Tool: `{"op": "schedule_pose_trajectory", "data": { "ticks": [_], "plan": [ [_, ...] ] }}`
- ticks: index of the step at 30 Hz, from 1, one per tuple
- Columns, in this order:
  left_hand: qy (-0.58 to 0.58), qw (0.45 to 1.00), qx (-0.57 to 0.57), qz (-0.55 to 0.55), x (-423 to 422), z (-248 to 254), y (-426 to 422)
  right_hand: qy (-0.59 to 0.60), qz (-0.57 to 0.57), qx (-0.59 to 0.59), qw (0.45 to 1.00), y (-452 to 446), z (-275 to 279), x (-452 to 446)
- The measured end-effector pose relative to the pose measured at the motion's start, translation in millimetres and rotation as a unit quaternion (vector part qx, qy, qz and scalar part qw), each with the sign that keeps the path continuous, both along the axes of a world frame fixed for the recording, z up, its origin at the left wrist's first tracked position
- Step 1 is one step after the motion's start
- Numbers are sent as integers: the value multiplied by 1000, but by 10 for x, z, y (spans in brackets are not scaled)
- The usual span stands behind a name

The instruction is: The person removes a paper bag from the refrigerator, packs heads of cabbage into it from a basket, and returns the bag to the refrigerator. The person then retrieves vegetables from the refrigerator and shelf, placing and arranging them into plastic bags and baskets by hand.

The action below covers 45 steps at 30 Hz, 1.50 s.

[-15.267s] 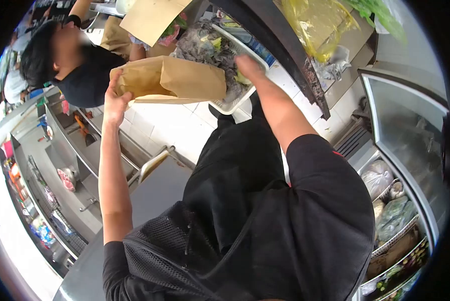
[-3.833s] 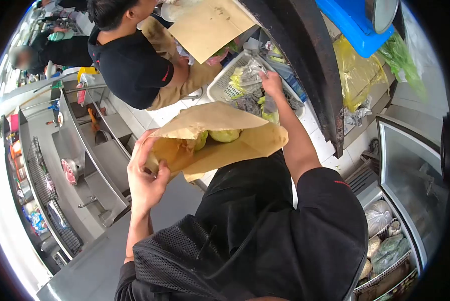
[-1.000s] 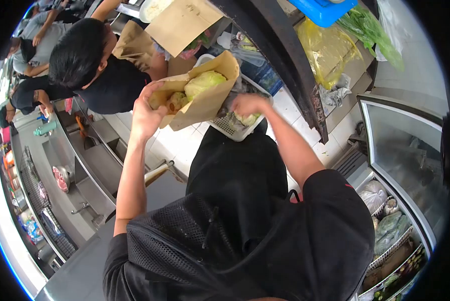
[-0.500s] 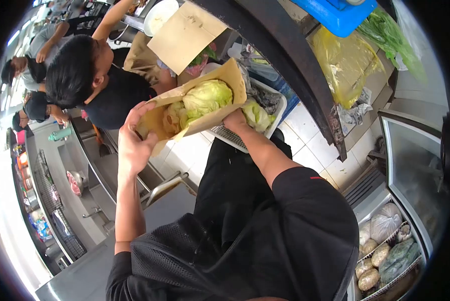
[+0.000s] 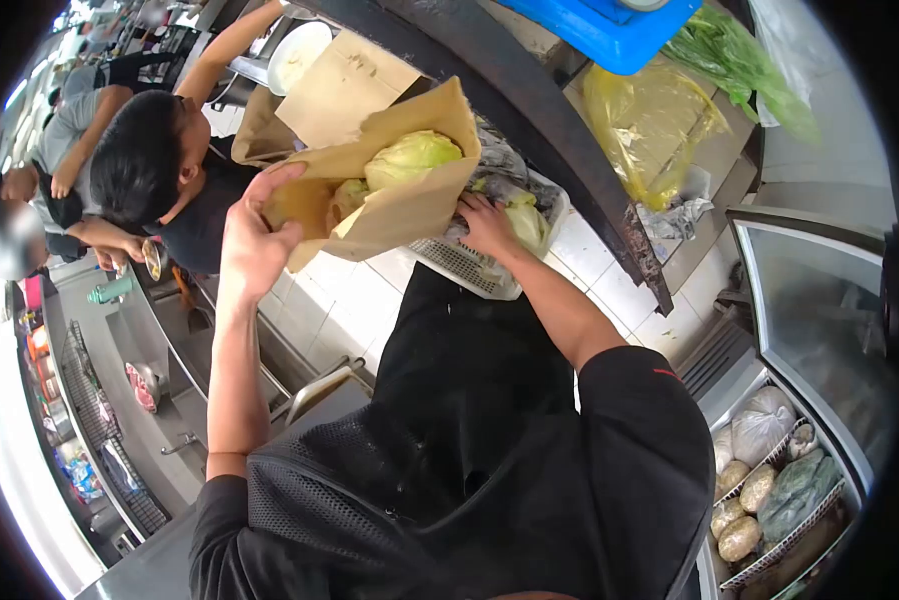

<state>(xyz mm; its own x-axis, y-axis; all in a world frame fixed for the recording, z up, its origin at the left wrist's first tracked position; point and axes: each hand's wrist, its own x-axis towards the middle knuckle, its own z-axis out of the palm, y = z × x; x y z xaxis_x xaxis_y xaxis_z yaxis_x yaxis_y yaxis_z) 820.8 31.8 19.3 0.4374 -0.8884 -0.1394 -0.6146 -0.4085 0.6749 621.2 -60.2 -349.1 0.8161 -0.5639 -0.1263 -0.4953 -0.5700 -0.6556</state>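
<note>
My left hand (image 5: 259,232) grips the left end of a brown paper bag (image 5: 394,228), thumb on the near side. The bag lies tilted with its mouth gaping, and pale green lettuce (image 5: 415,160) shows inside it. To the right of the bag, my right hand (image 5: 487,228) reaches into a white plastic basket (image 5: 489,280), fingers apart on the contents. Beside those fingers lies more lettuce (image 5: 525,225), among crumpled clear plastic (image 5: 504,160). Some fingertips of my right hand are hard to make out.
A dark rusty metal beam (image 5: 569,130) slants past the basket. An open glass-doored fridge (image 5: 814,300) stands at right with bagged food (image 5: 764,425). A co-worker (image 5: 154,165) is close at left, before metal sinks (image 5: 184,440). A yellow plastic bag (image 5: 649,130) lies on a shelf.
The paper bag has shifted slightly left and its near side now stands higher over the lettuce. My right hand has come out from behind the bag's edge and shows in the basket.
</note>
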Motion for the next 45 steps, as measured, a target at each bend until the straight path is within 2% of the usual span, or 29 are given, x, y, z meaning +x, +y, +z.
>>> {"op": "schedule_pose_trajectory", "data": {
  "ticks": [5,8,9,11,12,16,18,19,22,23,25,26,27,29,31,33,34,35,37,38,39,41,42,43,45],
  "plan": [
    [73,997,0,-6,-105,-65,-249,-26,25,-88,996,59,175,-601],
    [52,996,59,-42,-203,-132,-349,-9,146,-169,975,100,131,-778],
    [53,996,57,-43,-229,-196,-382,-7,145,-172,974,83,110,-831],
    [-22,991,50,-122,-310,-296,-436,-35,187,-139,972,116,129,-938],
    [-11,990,71,-122,-339,-310,-475,-32,186,-139,972,141,143,-987],
    [-33,979,60,-193,-279,-453,-577,-70,161,-130,976,163,267,-1125],
    [-31,966,58,-250,-281,-504,-621,-70,123,-43,989,86,443,-1145],
    [-25,966,58,-249,-287,-543,-635,-66,125,-41,989,64,489,-1175],
    [-15,961,52,-273,-313,-723,-680,-7,81,92,992,-91,691,-1194],
    [-12,961,52,-270,-350,-813,-649,-4,84,94,992,-77,676,-1226],
    [-15,960,25,-280,-459,-941,-645,-131,16,71,989,-117,714,-1316],
    [6,962,46,-270,-524,-960,-649,-160,-6,88,983,-129,762,-1353],
    [9,962,43,-269,-579,-994,-649,-156,-4,87,984,-121,814,-1395],
    [-15,965,24,-261,-667,-1080,-659,-152,-98,173,968,-105,990,-1443],
    [-31,968,7,-250,-746,-1129,-656,-148,-97,177,968,-57,1021,-1464],
    [-72,969,13,-235,-785,-1135,-669,-150,-111,133,973,58,872,-1418],
    [-73,969,14,-234,-757,-1158,-673,-173,-91,70,978,129,783,-1367],
    [-79,971,5,-226,-721,-1179,-682,-173,-93,73,978,197,631,-1318],
    [-84,972,-7,-217,-740,-1218,-697,-98,38,-12,994,173,475,-1210],
    [-95,973,2,-211,-745,-1216,-703,-17,41,43,998,125,482,-1183],
    [-107,973,14,-206,-732,-1208,-692,-20,43,44,998,97,492,-1170],
    [-118,972,9,-204,-701,-1239,-654,-103,-55,76,990,77,601,-1166],
    [-124,971,0,-202,-692,-1263,-649,-133,-121,181,967,63,657,-1199],
    [-124,971,0,-203,-689,-1258,-645,-133,-121,181,967,58,692,-1221],
    [-97,976,13,-195,-678,-1246,-639,-256,-228,265,901,44,760,-1264]
  ]
}}
